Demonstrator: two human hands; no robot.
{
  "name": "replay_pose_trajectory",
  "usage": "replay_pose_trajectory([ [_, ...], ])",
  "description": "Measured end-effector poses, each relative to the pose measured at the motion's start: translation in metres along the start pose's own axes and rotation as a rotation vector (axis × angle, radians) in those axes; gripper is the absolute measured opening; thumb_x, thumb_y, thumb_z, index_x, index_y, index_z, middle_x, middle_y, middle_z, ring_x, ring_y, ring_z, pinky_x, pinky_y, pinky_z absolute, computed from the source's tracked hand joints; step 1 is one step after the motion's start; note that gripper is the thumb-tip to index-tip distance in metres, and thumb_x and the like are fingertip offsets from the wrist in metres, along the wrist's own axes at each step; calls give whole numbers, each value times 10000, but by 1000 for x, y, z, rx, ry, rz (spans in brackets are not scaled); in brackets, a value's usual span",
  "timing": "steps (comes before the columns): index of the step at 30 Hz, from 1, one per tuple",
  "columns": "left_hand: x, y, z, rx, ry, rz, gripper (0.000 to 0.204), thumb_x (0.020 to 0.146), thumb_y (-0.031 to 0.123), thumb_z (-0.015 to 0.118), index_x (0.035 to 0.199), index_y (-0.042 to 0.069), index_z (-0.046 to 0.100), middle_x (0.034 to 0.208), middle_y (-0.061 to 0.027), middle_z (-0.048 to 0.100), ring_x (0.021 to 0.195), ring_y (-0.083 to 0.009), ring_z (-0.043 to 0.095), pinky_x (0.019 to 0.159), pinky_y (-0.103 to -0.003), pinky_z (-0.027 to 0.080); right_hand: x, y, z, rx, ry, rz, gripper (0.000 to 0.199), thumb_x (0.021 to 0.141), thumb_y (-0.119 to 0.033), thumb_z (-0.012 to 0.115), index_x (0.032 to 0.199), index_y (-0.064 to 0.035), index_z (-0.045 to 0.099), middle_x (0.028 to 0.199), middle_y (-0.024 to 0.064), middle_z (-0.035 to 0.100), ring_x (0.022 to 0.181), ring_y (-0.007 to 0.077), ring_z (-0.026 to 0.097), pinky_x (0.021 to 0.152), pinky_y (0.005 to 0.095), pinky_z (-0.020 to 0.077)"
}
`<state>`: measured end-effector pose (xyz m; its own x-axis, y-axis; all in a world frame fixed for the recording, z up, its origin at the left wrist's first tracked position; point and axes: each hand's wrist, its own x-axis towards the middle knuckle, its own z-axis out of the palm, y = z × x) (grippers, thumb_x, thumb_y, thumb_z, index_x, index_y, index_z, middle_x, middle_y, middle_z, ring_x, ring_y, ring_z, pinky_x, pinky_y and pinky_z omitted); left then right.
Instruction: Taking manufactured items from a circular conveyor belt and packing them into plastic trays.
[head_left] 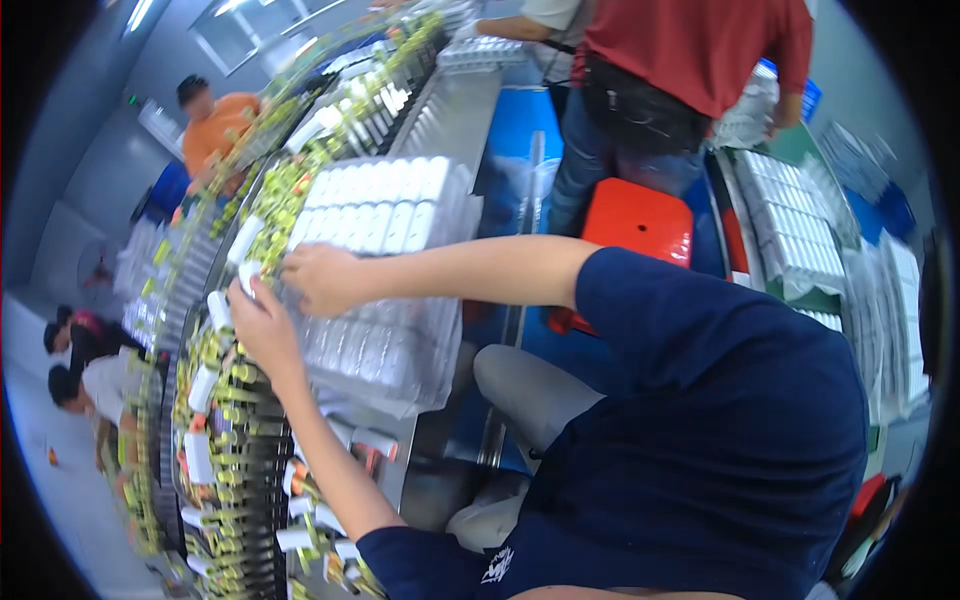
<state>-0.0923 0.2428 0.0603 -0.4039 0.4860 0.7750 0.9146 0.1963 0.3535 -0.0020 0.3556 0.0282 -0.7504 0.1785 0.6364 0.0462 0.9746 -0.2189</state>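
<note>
My right hand (pixel 322 278) lies on the near-left edge of a clear plastic tray (pixel 400 350) packed with rows of small white bottles (pixel 380 215), its fingers curled at the tray's corner. Just below it my left hand (pixel 258 322) reaches over the conveyor line (pixel 235 440) and pinches a small white bottle (pixel 247 272) at its fingertips. The two hands almost touch. The conveyor carries several yellow-green holders, some with white bottles lying in them. My dark blue sleeves and grey trousers fill the lower right.
A person in a red shirt (pixel 690 50) stands at the top beside an orange stool (pixel 640 220). A person in orange (pixel 215 125) works across the line, and two more sit at the left (pixel 80 360). Stacked trays of bottles (pixel 790 230) sit at the right.
</note>
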Motion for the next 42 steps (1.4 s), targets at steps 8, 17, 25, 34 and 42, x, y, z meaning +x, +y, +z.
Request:
replay_pose_trajectory([
  [8, 43, -32, -29, -304, 73, -328, 454, 942, 377, 567, 1037, -62, 501, 821, -154, 657, 644, -165, 642, 587, -301, 489, 2, -19, -3, 61, -164, 50, 471, 772, -276, 604, 1182, -52, 545, 1113, 142, 602, 1115, 299, 546, 937, 441, 433],
  [17, 96, -68, -8, 188, -228, -340, 509, 863, 408, 565, 1024, -67, 651, 985, -288, 650, 963, -426, 623, 857, -449, 470, 0, -15, 1, 27, -92, 21, 429, 768, -268, 595, 1132, -41, 590, 1157, 148, 595, 1121, 309, 536, 958, 439, 426],
  [25, 61, -70, -12, 713, -357, -182, 399, 898, 411, 554, 1079, 55, 548, 984, -211, 663, 938, -383, 645, 785, -469, 509, 20, -14, -8, 21, -240, 71, 457, 744, -319, 636, 1113, -51, 610, 1138, 174, 603, 1095, 327, 559, 933, 445, 445],
  [34, 23, -85, -84, 646, -298, -209, 451, 823, 467, 632, 1048, 84, 555, 872, -179, 672, 845, -386, 648, 712, -473, 510, 52, 6, -18, 141, -45, -178, 377, 840, -349, 665, 1006, -13, 629, 1048, 188, 580, 1060, 349, 530, 899, 428, 439],
  [42, -14, -109, -139, 680, -166, -128, 488, 821, 388, 652, 1150, 45, 544, 1098, -169, 620, 945, -374, 621, 788, -460, 499, 131, 25, 0, 162, 202, 19, 392, 891, -348, 576, 999, 28, 548, 872, 259, 649, 876, 420, 634, 780, 496, 496],
])
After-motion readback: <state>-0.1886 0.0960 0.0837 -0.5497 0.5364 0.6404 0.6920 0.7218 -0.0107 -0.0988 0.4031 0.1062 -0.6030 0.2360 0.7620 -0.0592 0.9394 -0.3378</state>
